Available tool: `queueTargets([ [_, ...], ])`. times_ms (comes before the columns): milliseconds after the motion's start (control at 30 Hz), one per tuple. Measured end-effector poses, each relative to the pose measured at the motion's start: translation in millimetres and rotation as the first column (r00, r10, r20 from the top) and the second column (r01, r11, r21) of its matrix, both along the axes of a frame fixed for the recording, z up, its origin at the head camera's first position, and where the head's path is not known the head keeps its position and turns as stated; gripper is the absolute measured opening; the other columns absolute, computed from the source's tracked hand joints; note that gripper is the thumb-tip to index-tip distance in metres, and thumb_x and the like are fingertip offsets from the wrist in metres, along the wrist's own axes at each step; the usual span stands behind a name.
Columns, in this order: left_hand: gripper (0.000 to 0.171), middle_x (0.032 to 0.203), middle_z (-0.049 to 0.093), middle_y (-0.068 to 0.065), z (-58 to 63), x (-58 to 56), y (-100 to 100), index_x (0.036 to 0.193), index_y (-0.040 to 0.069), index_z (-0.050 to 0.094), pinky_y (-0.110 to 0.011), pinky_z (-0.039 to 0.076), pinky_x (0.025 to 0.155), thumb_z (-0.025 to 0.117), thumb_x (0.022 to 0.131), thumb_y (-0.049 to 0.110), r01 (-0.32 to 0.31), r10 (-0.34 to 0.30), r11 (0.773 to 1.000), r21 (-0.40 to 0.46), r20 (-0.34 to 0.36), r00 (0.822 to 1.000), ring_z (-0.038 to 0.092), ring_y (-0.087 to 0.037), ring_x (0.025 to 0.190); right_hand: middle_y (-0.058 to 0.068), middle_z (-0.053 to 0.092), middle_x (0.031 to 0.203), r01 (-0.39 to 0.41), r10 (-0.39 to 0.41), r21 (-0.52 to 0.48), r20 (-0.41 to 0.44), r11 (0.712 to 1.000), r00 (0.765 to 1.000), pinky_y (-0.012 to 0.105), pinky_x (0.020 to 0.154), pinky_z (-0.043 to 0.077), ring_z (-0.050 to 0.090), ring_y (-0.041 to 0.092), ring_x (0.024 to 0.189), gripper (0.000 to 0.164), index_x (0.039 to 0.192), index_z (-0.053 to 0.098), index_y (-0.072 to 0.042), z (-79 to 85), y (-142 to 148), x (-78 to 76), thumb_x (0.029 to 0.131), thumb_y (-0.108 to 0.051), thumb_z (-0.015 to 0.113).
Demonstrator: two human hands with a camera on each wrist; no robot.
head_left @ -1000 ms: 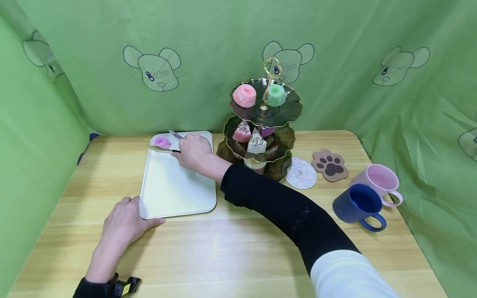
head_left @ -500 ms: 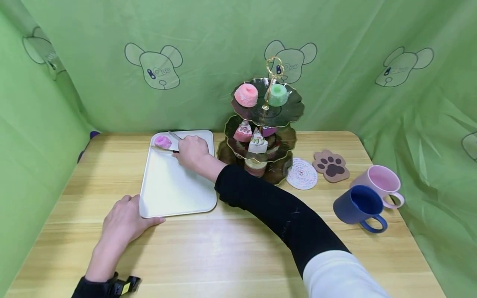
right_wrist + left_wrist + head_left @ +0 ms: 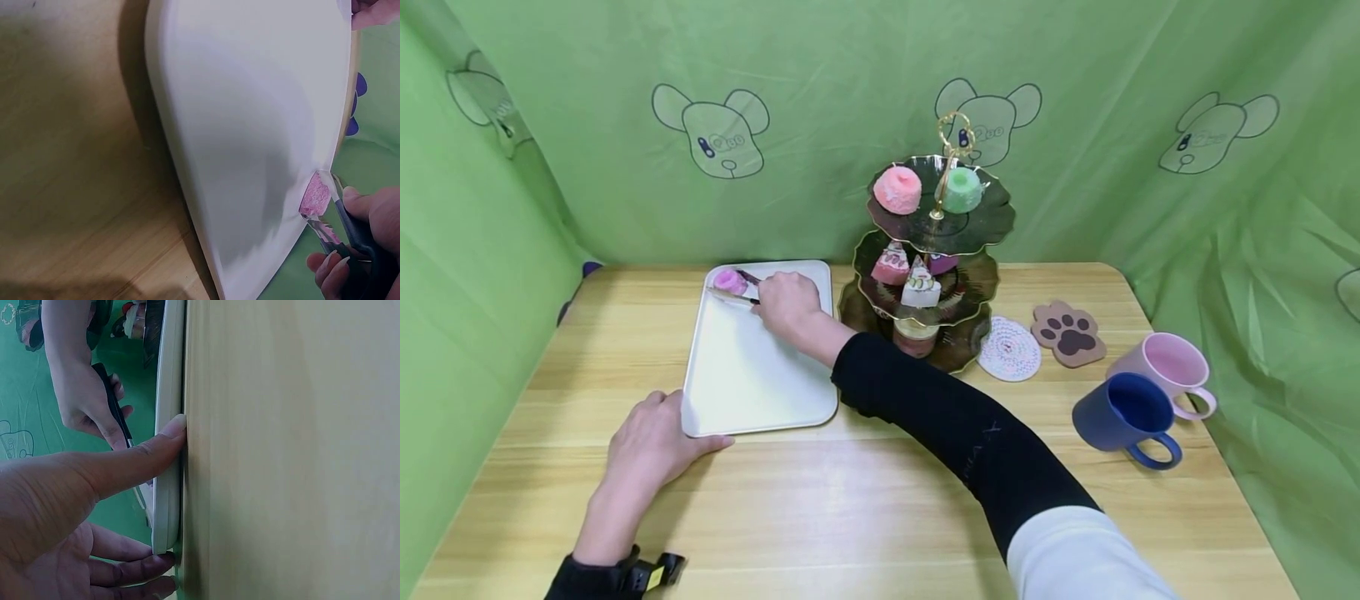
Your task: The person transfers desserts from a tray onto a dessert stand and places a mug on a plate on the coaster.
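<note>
In the head view my right hand (image 3: 788,304) grips a pair of tongs (image 3: 356,228) with black handles and metal ends. The ends lie on either side of a small pink-purple cake (image 3: 730,282) at the far left corner of a white tray (image 3: 760,375). Seen from the right wrist, both metal ends are right at the cake's sides (image 3: 315,195). My left hand (image 3: 651,442) holds the near left corner of the tray, thumb along the front edge and fingers round the left side, as the left wrist view shows.
A three-tier stand (image 3: 936,237) with several cakes rises right of the tray, close to the right forearm. Farther right lie a round woven coaster (image 3: 1009,348) and a paw-shaped coaster (image 3: 1069,333), then a blue mug (image 3: 1112,417) and a pink mug (image 3: 1168,367).
The tongs' far arm has swung in toward the cake, so the ends stand closer together about it. The left hand keeps its place at the tray corner.
</note>
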State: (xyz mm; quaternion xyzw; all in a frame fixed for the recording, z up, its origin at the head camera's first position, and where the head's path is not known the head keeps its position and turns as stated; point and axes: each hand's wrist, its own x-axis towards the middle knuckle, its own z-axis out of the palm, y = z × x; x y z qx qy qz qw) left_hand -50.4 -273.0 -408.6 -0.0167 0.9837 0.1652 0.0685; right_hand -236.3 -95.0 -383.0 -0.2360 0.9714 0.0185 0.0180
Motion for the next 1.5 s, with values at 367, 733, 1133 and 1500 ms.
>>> queueTargets([
  [367, 0.096, 0.101, 0.060, -0.027, 1.3, 0.4, 2, 0.125, -0.012, 0.062, -0.054, 0.052, 0.068, 0.094, 0.070, 0.060, -0.010, 0.010, 1.000, -0.007, 0.020, 1.000, 0.061, -0.042, 0.088, -0.003, 0.076, 0.104, -0.017, 0.017, 0.024, -0.022, 1.000, 1.000, 0.032, 0.072, 0.061, 0.073, 0.017, 0.092, 0.041, 0.110, 0.079, -0.020, 5.2, 2, 1.4, 0.103, -0.056, 0.062],
  [733, 0.094, 0.100, 0.060, -0.027, 2.3, 0.7, 4, 0.123, -0.011, 0.062, -0.053, 0.051, 0.067, 0.093, 0.071, 0.061, -0.016, 0.017, 1.000, -0.010, 0.034, 0.999, 0.060, -0.041, 0.087, -0.003, 0.076, 0.102, -0.021, 0.021, 0.009, -0.013, 1.000, 1.000, 0.033, 0.073, 0.061, 0.073, 0.016, 0.089, 0.044, 0.113, 0.080, -0.020, 17.2, 18, 14.5, 0.103, -0.058, 0.060],
  [1133, 0.092, 0.100, 0.060, -0.027, 3.8, -0.1, 4, 0.123, -0.011, 0.062, -0.055, 0.051, 0.068, 0.092, 0.072, 0.060, -0.017, 0.019, 0.999, -0.033, 0.054, 0.998, 0.060, -0.044, 0.089, -0.002, 0.072, 0.092, -0.036, 0.034, -0.058, -0.039, 0.998, 0.999, 0.037, 0.067, 0.060, 0.071, 0.020, 0.081, 0.046, 0.105, 0.080, -0.018, 56.0, 52, 49.9, 0.102, -0.060, 0.061],
  [1500, 0.094, 0.102, 0.061, -0.029, 3.8, -2.0, 4, 0.124, -0.011, 0.062, -0.057, 0.052, 0.069, 0.092, 0.072, 0.061, -0.013, 0.016, 0.999, -0.041, 0.065, 0.998, 0.061, -0.046, 0.091, 0.001, 0.069, 0.085, -0.066, 0.055, -0.093, -0.116, 0.993, 0.992, 0.040, 0.063, 0.060, 0.070, 0.024, 0.080, 0.052, 0.099, 0.073, -0.015, 93.8, 92, 83.4, 0.103, -0.063, 0.056],
])
